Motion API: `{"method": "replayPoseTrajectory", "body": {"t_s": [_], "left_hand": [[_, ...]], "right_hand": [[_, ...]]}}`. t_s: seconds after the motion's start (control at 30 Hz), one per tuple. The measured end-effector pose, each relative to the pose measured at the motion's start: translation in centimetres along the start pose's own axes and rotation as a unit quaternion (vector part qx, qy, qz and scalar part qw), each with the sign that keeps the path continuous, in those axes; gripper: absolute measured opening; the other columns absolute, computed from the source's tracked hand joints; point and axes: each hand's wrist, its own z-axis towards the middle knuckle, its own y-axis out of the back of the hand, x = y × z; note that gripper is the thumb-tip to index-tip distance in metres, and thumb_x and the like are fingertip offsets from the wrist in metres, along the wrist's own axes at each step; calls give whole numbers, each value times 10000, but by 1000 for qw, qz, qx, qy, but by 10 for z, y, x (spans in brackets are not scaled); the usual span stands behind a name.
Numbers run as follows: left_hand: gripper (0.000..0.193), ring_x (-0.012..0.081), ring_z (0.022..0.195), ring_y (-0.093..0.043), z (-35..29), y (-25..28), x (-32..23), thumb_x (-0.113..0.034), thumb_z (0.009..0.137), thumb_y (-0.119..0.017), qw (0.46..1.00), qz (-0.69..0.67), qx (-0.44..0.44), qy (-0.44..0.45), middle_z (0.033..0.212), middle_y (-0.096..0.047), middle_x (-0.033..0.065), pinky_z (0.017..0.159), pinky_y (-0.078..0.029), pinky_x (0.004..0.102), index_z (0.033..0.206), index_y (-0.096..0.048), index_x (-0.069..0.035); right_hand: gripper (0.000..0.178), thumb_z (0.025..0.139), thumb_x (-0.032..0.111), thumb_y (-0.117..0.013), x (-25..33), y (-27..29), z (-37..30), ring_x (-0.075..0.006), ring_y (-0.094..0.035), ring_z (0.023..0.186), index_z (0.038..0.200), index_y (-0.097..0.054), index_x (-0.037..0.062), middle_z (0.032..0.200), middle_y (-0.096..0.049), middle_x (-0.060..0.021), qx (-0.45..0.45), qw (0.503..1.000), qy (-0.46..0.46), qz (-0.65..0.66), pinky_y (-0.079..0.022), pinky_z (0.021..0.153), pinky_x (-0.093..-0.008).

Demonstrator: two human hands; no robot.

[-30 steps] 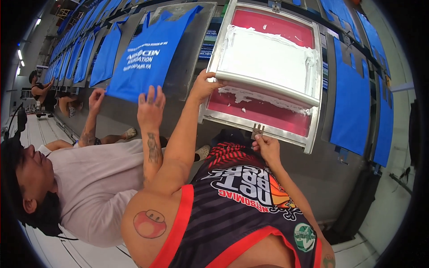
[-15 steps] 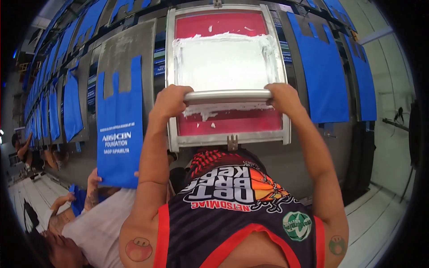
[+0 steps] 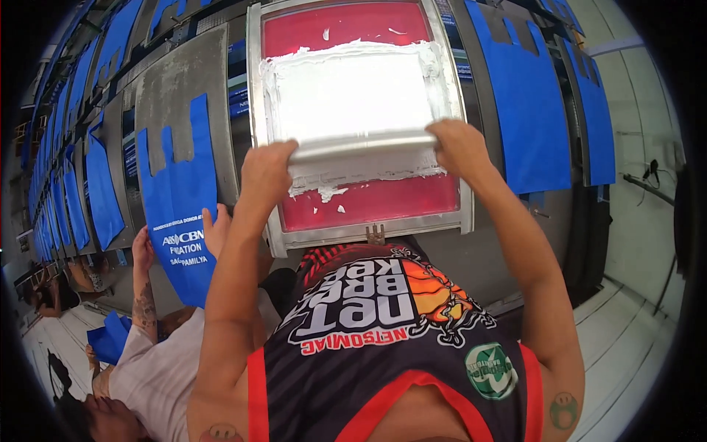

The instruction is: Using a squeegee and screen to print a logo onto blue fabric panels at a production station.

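Observation:
My left hand (image 3: 266, 169) and my right hand (image 3: 460, 147) grip opposite ends of a long metal-handled squeegee (image 3: 361, 145). Fingers curl over the bar, which is slightly blurred and lies across a screen printing frame (image 3: 258, 81). Beyond the bar, a broad layer of white ink (image 3: 346, 92) covers the screen, thicker along its ragged edges. On the near side, more ink is smeared, and bare red mesh (image 3: 368, 202) shows with a few white flecks. The squeegee's lower blade edge cannot be made out.
At left, a co-worker's hands (image 3: 213, 232) hold a printed blue bag (image 3: 177, 258), its upper part lying on a grey board (image 3: 184, 74). More blue bags (image 3: 523, 110) lie on boards to both sides. A metal hinge or clip (image 3: 375, 233) sits at the frame's near edge.
The view has shifted, so the frame appears farther left. My hands stay on the squeegee, which now slants slightly. The co-worker's hands have moved up the blue bag, which is now bent.

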Motion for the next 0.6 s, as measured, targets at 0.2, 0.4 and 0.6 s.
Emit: {"method": "replayPoseTrajectory", "body": {"t_s": [0.2, 0.4, 0.6], "left_hand": [[242, 326, 773, -621, -40, 2, -26, 14, 655, -576, 986, -40, 148, 73, 749, -627, 133, 794, -444, 454, 866, -618, -97], [137, 289, 618, -595, -1, -57, 12, -46, 651, -580, 991, 117, -58, -21, 642, -598, 108, 686, -468, 415, 762, -627, -111], [216, 302, 813, -673, 123, -16, 58, -257, 710, -694, 981, 147, 108, 72, 824, -692, 102, 670, -492, 485, 900, -677, -158]], "right_hand": [[277, 649, 0, -646, 16, 1, -47, -302, -630, 867, 903, -663, 109, 898, -665, -77, 99, 993, -57, 2, -510, 760, -397], [132, 745, 84, -599, -23, -43, -8, -269, -655, 696, 820, -675, 161, 730, -659, -65, -80, 991, -47, -95, -537, 600, -421], [227, 729, 192, -628, -48, -4, 115, -312, -681, 791, 944, -680, 143, 823, -690, -124, 40, 993, -46, -98, -530, 696, -461]]}}
